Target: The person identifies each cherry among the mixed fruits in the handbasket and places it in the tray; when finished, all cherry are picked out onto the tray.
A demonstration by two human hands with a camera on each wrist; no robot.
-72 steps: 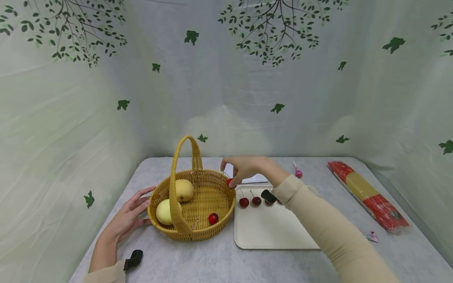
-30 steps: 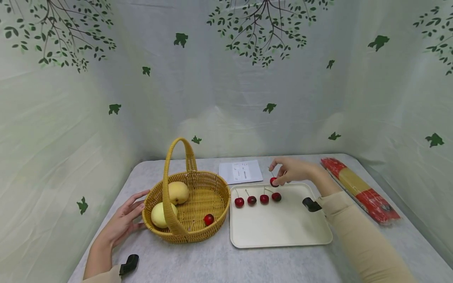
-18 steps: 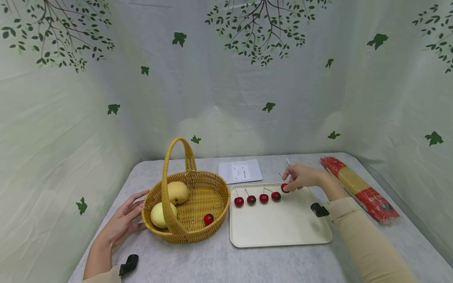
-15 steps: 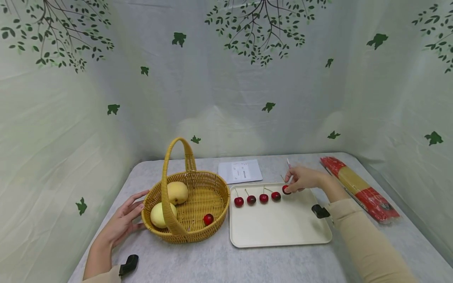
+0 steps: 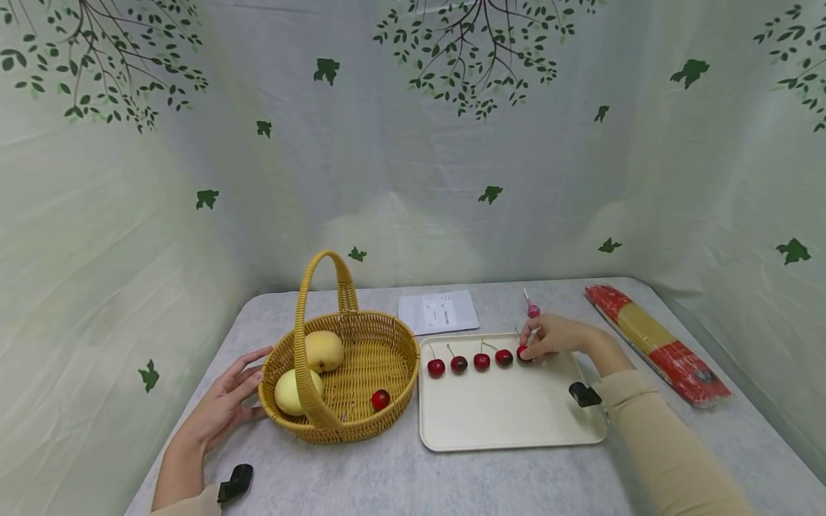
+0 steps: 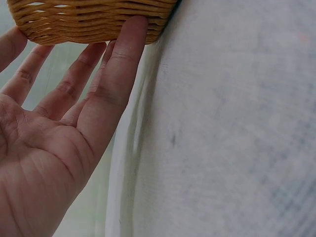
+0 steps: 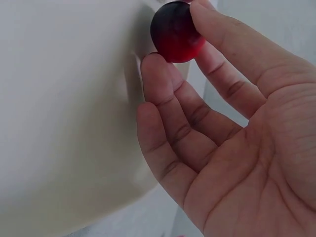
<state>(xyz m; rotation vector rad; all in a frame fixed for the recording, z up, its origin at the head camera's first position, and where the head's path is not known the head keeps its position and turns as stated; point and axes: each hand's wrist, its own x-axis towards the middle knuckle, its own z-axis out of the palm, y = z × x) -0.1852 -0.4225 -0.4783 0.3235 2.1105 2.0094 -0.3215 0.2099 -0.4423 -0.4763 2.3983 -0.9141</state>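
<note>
My right hand (image 5: 558, 337) pinches a dark red cherry (image 7: 173, 34) between thumb and fingers, low over the back of a cream tray (image 5: 503, 419). To its left, several stemmed cherries, such as one (image 5: 481, 361) near the middle, lie in a row along the tray's back. My left hand (image 5: 222, 401) touches the left side of a yellow wicker basket (image 5: 406, 351). In the left wrist view its fairly straight fingers and thumb (image 6: 116, 79) rest against the wickerwork. Inside the basket are two pale yellow pears, a rear one (image 5: 325, 351) and a front one (image 5: 293, 393), plus one cherry (image 5: 381, 400).
A white labelled packet (image 5: 439, 312) lies behind the tray. Beyond my right hand is a pink lollipop (image 5: 533, 310). At the right lies a long red and tan package (image 5: 658, 344). The basket's tall handle (image 5: 303, 322) arches over its opening.
My right hand has moved from the basket's right rim to the tray, carrying the cherry, and has just lowered it at the right end of the row. My left hand has stayed at the basket.
</note>
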